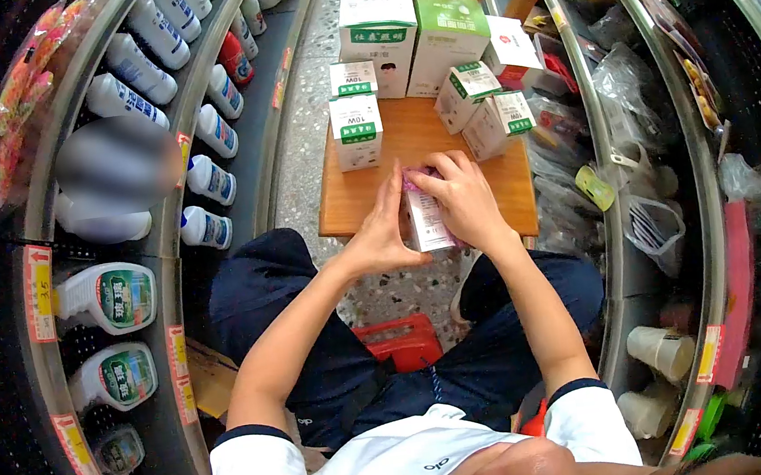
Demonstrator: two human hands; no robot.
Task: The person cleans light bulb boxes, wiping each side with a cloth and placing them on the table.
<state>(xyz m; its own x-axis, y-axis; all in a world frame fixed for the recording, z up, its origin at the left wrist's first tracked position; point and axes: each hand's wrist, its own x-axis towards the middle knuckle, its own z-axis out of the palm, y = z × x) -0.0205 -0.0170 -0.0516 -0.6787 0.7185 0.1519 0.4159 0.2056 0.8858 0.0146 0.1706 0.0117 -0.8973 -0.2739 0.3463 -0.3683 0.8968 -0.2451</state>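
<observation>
A small pink-and-white carton (430,223) is between my hands, over the near edge of the wooden stool (339,206). My left hand (383,226) spans its left side, fingers toward the upper corner and thumb at the lower one. My right hand (463,197) grips it from the right, with fingers bent over the top. Small print covers the carton's white face. Just beyond, white-and-green 10W bulb boxes (357,134) stand at the stool's left. Two similar boxes, one a tilted bulb box (494,127), are at the right.
Larger cartons, including a green box (449,44), stand at the stool's far end. Shelves flank me closely: white bottles (141,67) and green-labelled spray bottles (110,297) left, bagged goods (622,80) right. A red plastic object (403,342) lies between my legs.
</observation>
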